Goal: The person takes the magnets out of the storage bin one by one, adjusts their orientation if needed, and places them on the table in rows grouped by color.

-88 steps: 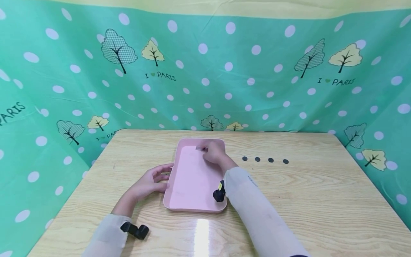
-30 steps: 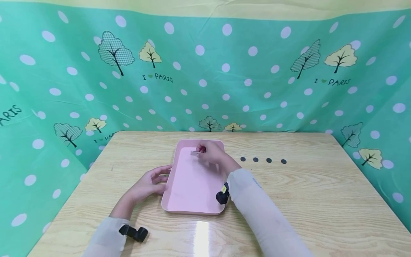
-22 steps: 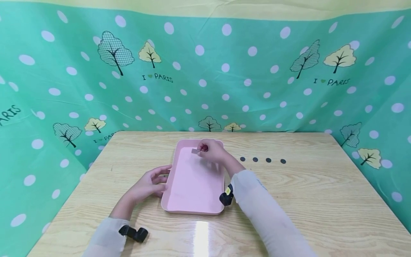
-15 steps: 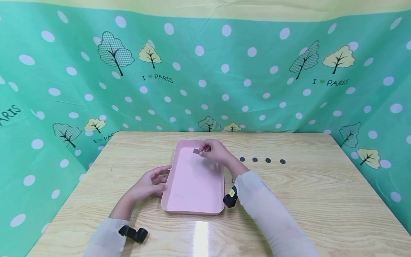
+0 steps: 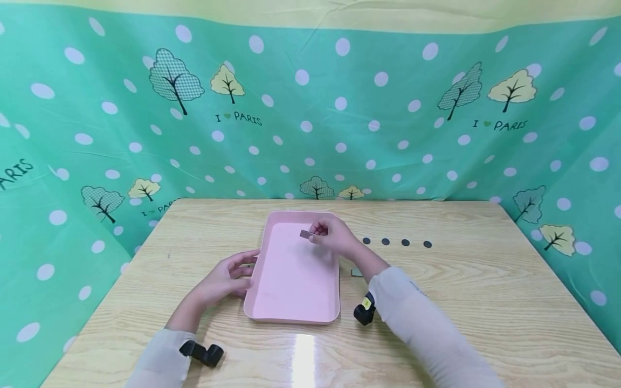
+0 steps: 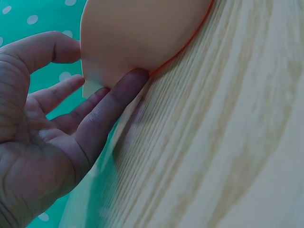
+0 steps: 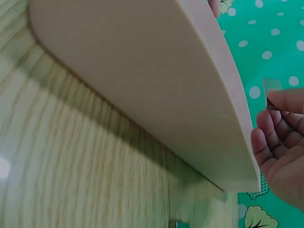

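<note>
A pink rectangular tray (image 5: 296, 280) lies on the wooden table. Along its left wall rests my left hand (image 5: 225, 277); in the left wrist view the thumb and fingertips touch the outside of the wall, fingers relaxed and apart. Over the far right part of the tray, my right hand (image 5: 333, 236) pinches a small flat rectangular strip (image 5: 306, 235), greyish-brown, between thumb and forefinger. The right wrist view shows the strip (image 7: 271, 88) sticking up from the fingertips, above the tray's rim. Its held end is hidden by the fingers.
Right of the tray lies a small flat rectangular piece (image 5: 356, 272), partly behind the right forearm. Several black discs, among them this one (image 5: 385, 242), sit in a row farther right. A green dotted curtain (image 5: 310, 108) hangs behind the table (image 5: 485, 302).
My right hand has drawn back toward the near right, bringing the pinched strip with it. The flat piece right of the tray has come into sight. My left hand stays put.
</note>
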`<state>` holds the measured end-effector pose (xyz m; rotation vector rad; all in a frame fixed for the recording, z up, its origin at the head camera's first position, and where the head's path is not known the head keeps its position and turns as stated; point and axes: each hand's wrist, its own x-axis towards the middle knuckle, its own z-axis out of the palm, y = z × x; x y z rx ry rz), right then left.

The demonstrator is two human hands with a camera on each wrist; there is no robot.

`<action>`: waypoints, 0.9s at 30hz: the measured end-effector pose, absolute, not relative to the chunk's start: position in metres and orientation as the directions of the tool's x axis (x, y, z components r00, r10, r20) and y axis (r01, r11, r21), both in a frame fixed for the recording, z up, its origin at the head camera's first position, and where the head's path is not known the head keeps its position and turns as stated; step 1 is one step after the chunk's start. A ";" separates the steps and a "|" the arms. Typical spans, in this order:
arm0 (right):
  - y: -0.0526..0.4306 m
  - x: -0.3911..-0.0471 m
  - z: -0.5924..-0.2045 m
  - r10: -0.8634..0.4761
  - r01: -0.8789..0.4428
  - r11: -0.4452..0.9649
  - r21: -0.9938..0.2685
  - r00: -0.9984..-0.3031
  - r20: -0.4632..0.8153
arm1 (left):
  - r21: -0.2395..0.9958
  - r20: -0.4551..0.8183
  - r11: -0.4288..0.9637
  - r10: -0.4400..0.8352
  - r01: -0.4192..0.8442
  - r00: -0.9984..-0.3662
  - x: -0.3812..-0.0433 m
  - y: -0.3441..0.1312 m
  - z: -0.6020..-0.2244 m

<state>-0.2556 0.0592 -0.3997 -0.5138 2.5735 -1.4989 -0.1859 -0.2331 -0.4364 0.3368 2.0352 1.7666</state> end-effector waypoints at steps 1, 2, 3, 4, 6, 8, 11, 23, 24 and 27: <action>0.061 -0.255 -0.400 -0.340 -0.221 0.455 -0.863 -0.938 0.062 | 0.982 -0.156 0.166 0.443 -0.091 -0.883 -0.186 -0.233 -0.436; 0.062 -0.254 -0.401 -0.334 -0.217 0.457 -0.862 -0.941 0.059 | 0.982 -0.157 0.168 0.441 -0.090 -0.884 -0.185 -0.233 -0.436; 0.063 -0.253 -0.401 -0.328 -0.208 0.458 -0.864 -0.943 0.053 | 0.982 -0.154 0.169 0.440 -0.087 -0.885 -0.185 -0.232 -0.435; 0.064 -0.253 -0.401 -0.325 -0.203 0.458 -0.865 -0.944 0.049 | 0.982 -0.151 0.168 0.440 -0.084 -0.885 -0.185 -0.232 -0.434; 0.067 -0.252 -0.401 -0.318 -0.190 0.461 -0.867 -0.947 0.038 | 0.983 -0.152 0.165 0.443 -0.086 -0.883 -0.182 -0.230 -0.429; 0.069 -0.251 -0.401 -0.315 -0.184 0.459 -0.869 -0.948 0.034 | 0.983 -0.152 0.160 0.449 -0.089 -0.881 -0.180 -0.228 -0.424; 0.073 -0.249 -0.401 -0.307 -0.171 0.468 -0.867 -0.951 0.022 | 0.983 -0.161 0.155 0.451 -0.101 -0.878 -0.180 -0.228 -0.423; 0.089 -0.241 -0.397 -0.317 -0.154 0.447 -0.881 -0.948 0.005 | 0.983 -0.149 0.164 0.442 -0.084 -0.885 -0.185 -0.232 -0.437; 0.091 -0.240 -0.398 -0.318 -0.156 0.446 -0.881 -0.948 0.007 | 0.983 -0.149 0.161 0.443 -0.085 -0.884 -0.185 -0.232 -0.437; 0.097 -0.238 -0.397 -0.321 -0.156 0.440 -0.885 -0.947 0.007 | 0.984 -0.150 0.158 0.447 -0.088 -0.882 -0.185 -0.232 -0.436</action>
